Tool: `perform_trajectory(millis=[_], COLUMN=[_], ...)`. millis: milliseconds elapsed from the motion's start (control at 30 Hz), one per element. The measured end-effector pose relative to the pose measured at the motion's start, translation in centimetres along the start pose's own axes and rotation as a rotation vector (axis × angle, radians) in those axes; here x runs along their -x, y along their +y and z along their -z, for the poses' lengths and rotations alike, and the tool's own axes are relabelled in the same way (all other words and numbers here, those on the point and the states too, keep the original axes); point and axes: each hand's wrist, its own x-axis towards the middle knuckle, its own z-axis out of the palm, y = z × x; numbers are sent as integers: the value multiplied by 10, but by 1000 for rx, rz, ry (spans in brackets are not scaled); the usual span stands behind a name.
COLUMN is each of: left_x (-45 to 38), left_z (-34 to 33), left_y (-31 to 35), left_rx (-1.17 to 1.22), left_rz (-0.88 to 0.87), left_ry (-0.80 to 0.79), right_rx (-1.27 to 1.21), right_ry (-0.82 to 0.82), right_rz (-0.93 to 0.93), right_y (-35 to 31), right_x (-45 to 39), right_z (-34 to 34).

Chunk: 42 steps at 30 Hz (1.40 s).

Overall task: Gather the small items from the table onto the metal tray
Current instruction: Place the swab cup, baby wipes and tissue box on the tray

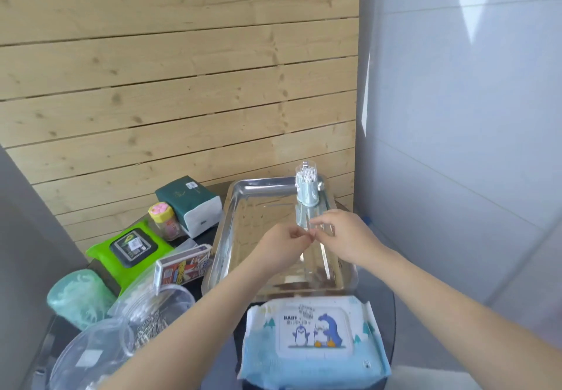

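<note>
The metal tray point(226, 237) lies in the middle of the dark table. A clear tub of cotton swabs point(307, 187) stands upright in its far right corner. My left hand point(284, 248) and my right hand point(343, 236) meet fingertip to fingertip above the middle of the tray. Both pinch a small clear item point(316, 229) that is too transparent to identify. A red and white small box point(182, 268), a little jar with a yellow and pink lid point(164, 219) and a clear dish of paper clips point(149, 325) sit on the table left of the tray.
A blue baby-wipes pack point(316, 338) lies against the tray's near edge. Left of the tray are a green wipes pack point(127, 253), a dark green tissue pack point(188, 204), a pale green tub of floss picks point(77, 295) and a clear lid point(88, 356). A wooden slat wall stands behind.
</note>
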Motion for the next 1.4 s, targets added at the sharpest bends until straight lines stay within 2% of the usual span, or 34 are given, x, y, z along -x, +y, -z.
perform_trajectory(millis=[167,300,400,633,800,933,1133,1300,1333,1400], left_x=[60,77,87,95,92,93,89,61,53,32], left_z=[6,7,7,12,12,12,23,61,68,78], left_y=[-19,-40,-46,-48,-52,-57,-59,-38,-35,-35], left_rx=[-294,-458,-418,-393,-241,63,482,603,597,583], left_rz=[-32,-41,-2,129,226,263,238,184,189,232], left_ry=[-116,-149,-166,-264,-265,-278,-126,-8,8,48], right_rx=[-30,145,236,169,-1,-152,-437,-564,-598,-676], right_ry=[-250,-433,-476,-469,-500,-451,-298,-56,-47,-130], right_rz=[40,59,60,-11,-118,-171,-229,-278,-306,-379], right_y=[-16,-19,-16,-16,-21,-18,-26,-39,-38,-32], right_x=[57,79,90,109,111,111,103,58,47,26], right_z=[9,15,14,2,4,1,0,10,11,8])
